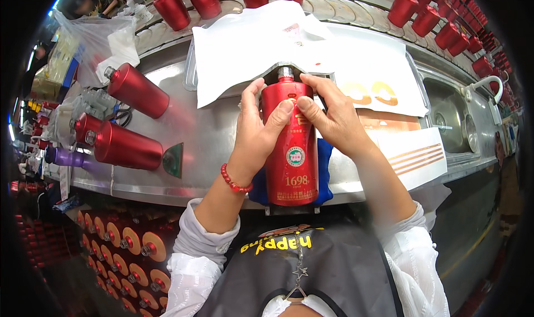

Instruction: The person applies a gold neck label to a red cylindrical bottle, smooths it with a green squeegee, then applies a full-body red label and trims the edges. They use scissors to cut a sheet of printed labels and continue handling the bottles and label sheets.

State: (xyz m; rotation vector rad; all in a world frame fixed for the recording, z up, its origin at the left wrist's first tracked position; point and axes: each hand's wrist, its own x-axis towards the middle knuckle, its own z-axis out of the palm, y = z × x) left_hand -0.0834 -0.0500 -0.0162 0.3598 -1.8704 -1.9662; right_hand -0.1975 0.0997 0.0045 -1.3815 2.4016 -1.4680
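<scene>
red bottle (291, 144), between both hands' fingers (281, 112)

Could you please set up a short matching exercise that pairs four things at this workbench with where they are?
Things:
1. labelled bottle
2. bead bracelet
3. blue pad
4. sink

Places:
A. at the bench's right end
B. held by both the left hand and the right hand
C. under the held bottle
D. on the left wrist

Pairs: 1-B, 2-D, 3-C, 4-A

Red bottle (290, 144) with gold print on blue cloth (324, 172).
</scene>
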